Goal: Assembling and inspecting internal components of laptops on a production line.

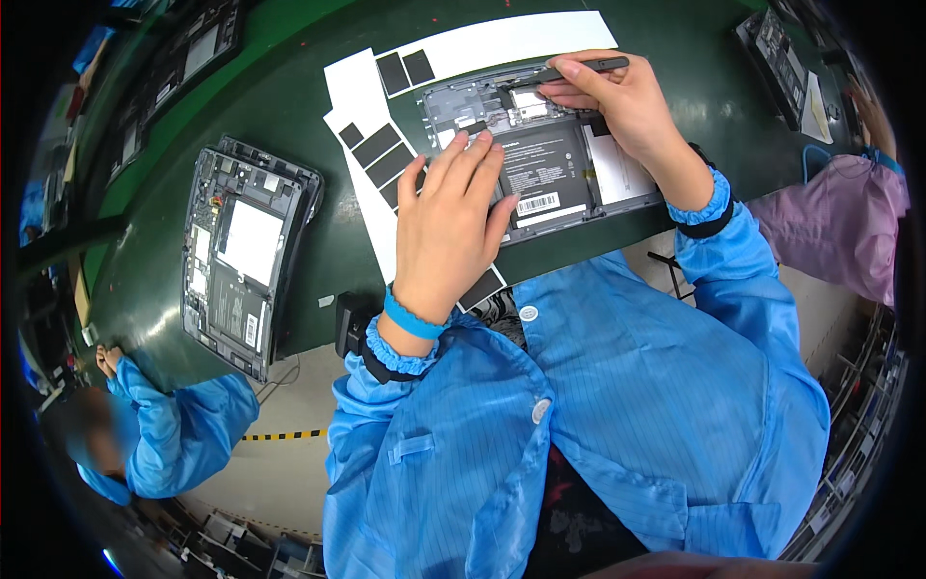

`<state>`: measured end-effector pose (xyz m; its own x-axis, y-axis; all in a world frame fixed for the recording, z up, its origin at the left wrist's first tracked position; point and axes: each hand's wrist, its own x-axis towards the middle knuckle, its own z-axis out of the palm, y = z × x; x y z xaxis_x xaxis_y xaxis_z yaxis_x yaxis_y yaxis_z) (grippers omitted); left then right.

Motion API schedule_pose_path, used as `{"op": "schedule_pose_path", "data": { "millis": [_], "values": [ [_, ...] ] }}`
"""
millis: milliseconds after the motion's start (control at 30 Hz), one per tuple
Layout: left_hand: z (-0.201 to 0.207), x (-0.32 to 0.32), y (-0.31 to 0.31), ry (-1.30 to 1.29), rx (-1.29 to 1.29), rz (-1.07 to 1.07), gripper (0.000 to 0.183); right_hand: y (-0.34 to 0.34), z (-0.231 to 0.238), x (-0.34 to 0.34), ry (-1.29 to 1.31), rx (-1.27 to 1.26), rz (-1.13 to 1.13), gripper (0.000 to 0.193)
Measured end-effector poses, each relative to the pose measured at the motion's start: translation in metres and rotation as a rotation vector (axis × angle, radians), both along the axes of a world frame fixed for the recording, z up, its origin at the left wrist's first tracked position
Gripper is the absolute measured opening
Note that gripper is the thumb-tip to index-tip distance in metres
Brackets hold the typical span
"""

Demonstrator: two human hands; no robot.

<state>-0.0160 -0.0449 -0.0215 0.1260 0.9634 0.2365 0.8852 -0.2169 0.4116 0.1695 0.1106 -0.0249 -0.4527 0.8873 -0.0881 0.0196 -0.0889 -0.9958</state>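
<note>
Both hands are busy over the open device (453, 101), which lies on the green bench (289, 106) at the far side, just right of the white sheets (359, 85) with their black rectangles. The right hand (622, 101) comes in from the right, thumb and fingers pinching a slim black tool (606, 65) — tweezers, by the look of it — with the tip angled left toward the device's far edge. Over on the near left, the left hand (446, 198) lies palm down, fingers stretched and slightly fanned, fingertips at a small black piece (475, 126), thumb over the dark battery (540, 174).

Good handling here, I'd judge, means a low, shallow tool angle, a light pinch, and the left hand steadying the chassis without leaning on that battery. Slow at the tip — the parts around it look fine and easily scratched.

Now, what's hard to read: the tip is too small to say whether it grips or touches anything. Whether the left fingertips press or merely rest, I cannot tell. The left hand hides the device's near-left corner and part of the sheets; the right covers its far-right corner.
</note>
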Motion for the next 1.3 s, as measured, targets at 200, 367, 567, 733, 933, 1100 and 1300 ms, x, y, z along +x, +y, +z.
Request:
{"op": "schedule_pose_path", "data": {
  "millis": [200,367,567,733,933,1100,1300],
  "values": [
    [0.004,0.015,0.020,-0.033,0.039,0.013,0.049,0.000,0.000,-0.001,-0.024,0.012,0.023,0.028],
    [-0.008,0.023,0.026,0.130,0.055,-0.034,0.059,-0.002,0.001,-0.002,-0.032,0.025,0.012,0.026],
    [-0.010,0.021,0.027,0.125,0.107,0.002,0.061,-0.006,0.000,-0.011,0.080,0.083,-0.048,0.029],
    [-0.002,0.004,0.027,-0.168,0.225,0.096,0.048,-0.004,0.013,-0.030,0.062,0.075,-0.030,0.027],
    [-0.021,-0.043,0.000,-0.032,0.171,0.477,0.046,-0.016,0.024,-0.129,-0.247,0.473,0.196,0.026],
    [-0.037,-0.048,-0.005,0.175,0.077,0.540,0.055,-0.014,-0.001,-0.153,-0.366,0.559,0.192,0.029],
    [-0.035,-0.054,-0.004,0.145,0.037,0.505,0.057,-0.014,-0.007,-0.158,-0.320,0.565,0.159,0.025]
  ]
}}
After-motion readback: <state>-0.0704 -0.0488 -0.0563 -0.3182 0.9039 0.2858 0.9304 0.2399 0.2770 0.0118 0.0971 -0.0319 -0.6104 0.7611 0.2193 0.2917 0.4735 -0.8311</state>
